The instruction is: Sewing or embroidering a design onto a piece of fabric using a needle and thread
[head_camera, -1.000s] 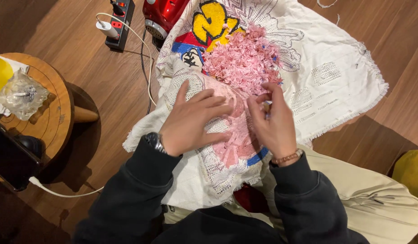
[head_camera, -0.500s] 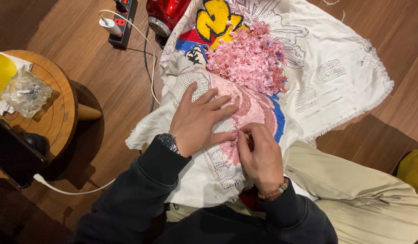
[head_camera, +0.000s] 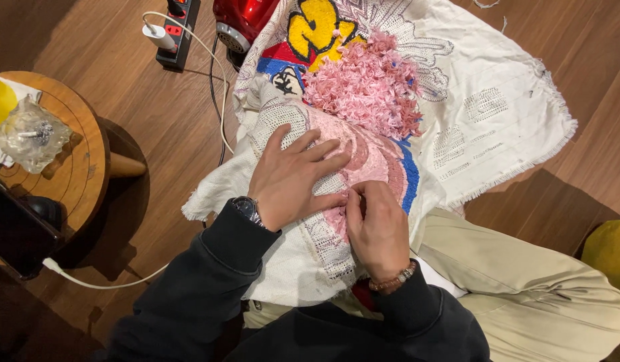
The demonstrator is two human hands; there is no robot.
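White canvas rug backing with pink, yellow and blue tufted yarn (head_camera: 457,100) drapes across the lap at frame centre, left hand (head_camera: 293,179) spread flat pinning it while right hand (head_camera: 375,221) pinches pink loops.

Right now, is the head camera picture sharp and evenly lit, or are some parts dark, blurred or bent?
Head view: both hands, the left hand lying flat and the right hand pinching at the pink patch of the white cloth, are sharp and warmly lit. The round wooden table casts a dark shadow on the floor. The corners are dim, and the floor planks lean outward from wide-lens distortion.
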